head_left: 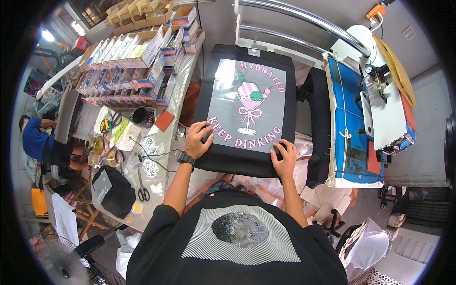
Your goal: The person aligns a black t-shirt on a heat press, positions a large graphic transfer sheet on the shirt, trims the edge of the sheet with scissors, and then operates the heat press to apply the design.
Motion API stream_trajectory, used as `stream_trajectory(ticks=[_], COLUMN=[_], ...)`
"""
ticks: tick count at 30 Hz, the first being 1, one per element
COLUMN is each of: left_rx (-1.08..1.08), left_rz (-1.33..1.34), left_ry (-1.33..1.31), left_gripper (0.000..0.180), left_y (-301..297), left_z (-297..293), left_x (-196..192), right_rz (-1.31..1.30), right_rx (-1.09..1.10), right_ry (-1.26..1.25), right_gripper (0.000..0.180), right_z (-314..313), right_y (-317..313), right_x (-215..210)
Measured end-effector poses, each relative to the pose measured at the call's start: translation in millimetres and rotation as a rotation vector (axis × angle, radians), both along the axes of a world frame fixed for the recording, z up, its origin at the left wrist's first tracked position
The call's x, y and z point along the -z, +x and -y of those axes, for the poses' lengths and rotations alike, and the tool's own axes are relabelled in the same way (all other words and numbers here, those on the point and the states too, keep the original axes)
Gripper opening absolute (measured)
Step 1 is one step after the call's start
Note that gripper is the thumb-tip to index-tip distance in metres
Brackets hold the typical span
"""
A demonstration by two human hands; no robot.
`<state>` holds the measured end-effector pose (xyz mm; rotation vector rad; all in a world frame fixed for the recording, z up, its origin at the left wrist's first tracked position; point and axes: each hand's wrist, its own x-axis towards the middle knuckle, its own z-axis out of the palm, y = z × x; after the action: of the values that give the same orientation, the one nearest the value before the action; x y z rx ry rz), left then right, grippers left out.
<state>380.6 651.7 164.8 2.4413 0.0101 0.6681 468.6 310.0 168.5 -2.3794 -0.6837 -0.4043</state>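
A black garment [232,164] lies spread on the press's platen. On it rests a clear-looking transfer sheet [223,95] printed with a pink cocktail glass, a bow and curved pink lettering. My left hand [195,141] is at the sheet's near left corner, fingers curled and closed round something dark. At the near right corner, my right hand [285,160] has its fingers bent and closed, with a dark patch showing between thumb and fingers. Whether these dark parts are pinched cloth or separate small things, I cannot tell.
To the right stands a heat press with a blue pad [349,118] and a pressure gauge [368,69]. Left is a table with stacked cardboard boxes [142,52], a black mug [141,116], scissors [142,190] and a black cap [114,192]. A person [35,137] sits far left.
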Motion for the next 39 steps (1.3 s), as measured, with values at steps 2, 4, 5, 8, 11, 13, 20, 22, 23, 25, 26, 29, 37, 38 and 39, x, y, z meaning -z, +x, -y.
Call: stream_trajectory(ticks=[2,4,5,8,11,13,20,22,23,25,26,29,37,38,39], left_rx=[0.0,-0.002,-0.004,0.001,0.001,0.001,-0.174,-0.357,-0.426,-0.42,-0.406,-0.354,-0.371,-0.405,-0.434], left_rz=[-0.004,0.0,0.002,0.015,0.017,0.009,0.056,-0.003,-0.091,-0.359,-0.495,-0.502,-0.361,-0.318,-0.276], left_ry=[0.007,0.005,0.004,0.008,0.005,-0.002,-0.145,-0.406,-0.643,-1.182,-1.449,-1.662,-1.64,-1.642,-1.644], left_gripper=[0.025,0.025,0.025,0.025,0.026,0.025,0.027,0.025,0.027,0.032,0.036,0.044,0.023,0.023,0.022], left_y=[0.1,0.4,0.6,1.3,1.7,1.4,-1.6,-8.1,-14.3,-33.2,-45.1,-80.5,-159.0,-162.8,-163.8], left_z=[0.4,1.1,1.2,0.5,0.5,1.4,-7.4,-25.3,-38.5,-51.4,-53.6,-41.0,-42.9,-43.2,-41.9], left_x=[-1.0,-1.8,-2.1,-1.9,-1.9,-4.0,-1.4,21.6,42.0,63.1,72.0,102.2,106.2,102.3,96.0], right_rz=[0.005,0.0,-0.002,-0.017,-0.008,-0.013,-0.121,-0.228,-0.281,-0.637,-0.857,-1.285,-1.26,-1.251,-1.266], right_rx=[0.002,0.004,0.004,-0.001,0.001,-0.001,0.108,0.212,0.262,0.306,0.32,0.347,0.225,0.186,0.179], right_ry=[-0.006,-0.005,-0.005,-0.002,-0.002,-0.002,0.36,0.53,0.618,0.771,0.787,0.743,1.302,1.381,1.349], right_gripper=[0.026,0.026,0.026,0.026,0.026,0.026,0.022,0.025,0.027,0.04,0.043,0.049,0.047,0.051,0.049], right_z=[0.2,0.1,0.1,0.0,-0.5,-0.5,10.1,36.2,47.6,66.3,79.3,116.3,131.5,134.4,137.2], right_y=[0.1,0.2,0.2,0.8,0.9,0.8,6.9,19.8,25.6,21.8,17.6,1.1,-51.0,-52.4,-53.9], right_x=[0.3,-0.4,-0.9,-2.2,-2.9,-3.1,-1.4,30.0,47.7,68.7,74.8,108.0,86.8,83.9,80.9])
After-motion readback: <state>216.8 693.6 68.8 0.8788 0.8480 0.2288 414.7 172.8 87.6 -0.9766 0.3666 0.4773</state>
